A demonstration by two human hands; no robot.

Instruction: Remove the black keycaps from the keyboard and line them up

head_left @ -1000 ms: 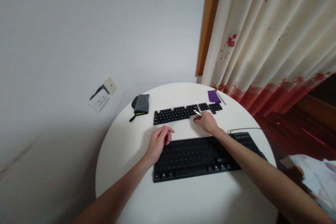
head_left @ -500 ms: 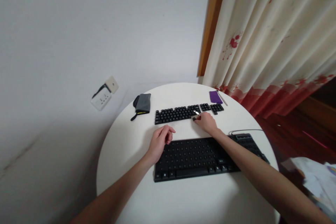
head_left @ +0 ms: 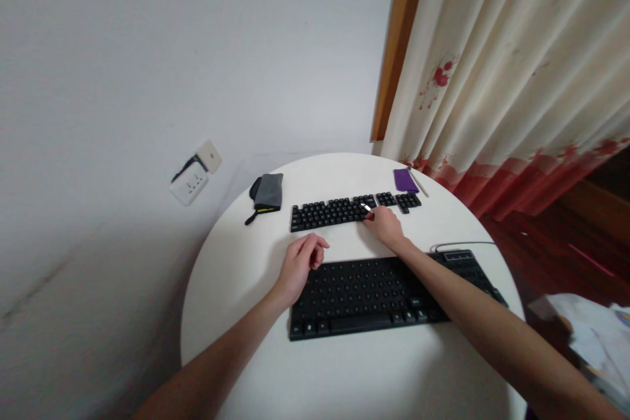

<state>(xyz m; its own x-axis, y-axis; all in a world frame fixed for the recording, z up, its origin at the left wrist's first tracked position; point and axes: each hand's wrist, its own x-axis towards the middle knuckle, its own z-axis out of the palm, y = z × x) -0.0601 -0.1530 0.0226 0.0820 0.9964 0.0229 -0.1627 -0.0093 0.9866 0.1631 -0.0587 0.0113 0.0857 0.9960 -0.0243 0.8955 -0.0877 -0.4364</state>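
Note:
My right hand [head_left: 386, 226] is closed round a slim tool whose silvery end [head_left: 367, 207] sticks out past the fingers; the rest of it is hidden. Its fingertips are down at the front right of the main block of loose black keycaps [head_left: 327, 213], laid out in rows. Whether a keycap is between them is hidden. My left hand [head_left: 301, 266] is loosely curled, seemingly with nothing in it, at the upper left corner of a black keyboard [head_left: 359, 289]. Most of that keyboard's keys are off, with bare stems showing; a space bar [head_left: 359, 323] and several bottom-row keys remain on it.
Smaller keycap groups [head_left: 407, 201] lie right of the main block. A grey pouch [head_left: 270, 191] sits at the back left, a purple cloth [head_left: 405, 180] and a pale stick [head_left: 418, 182] at the back right. The keyboard's cable [head_left: 462, 243] runs along the round white table [head_left: 236, 275].
My right hand has shifted slightly left and back toward the keycap rows. A dark keycap seen at its fingertips before is now hidden or among the rows. My left hand has stayed put.

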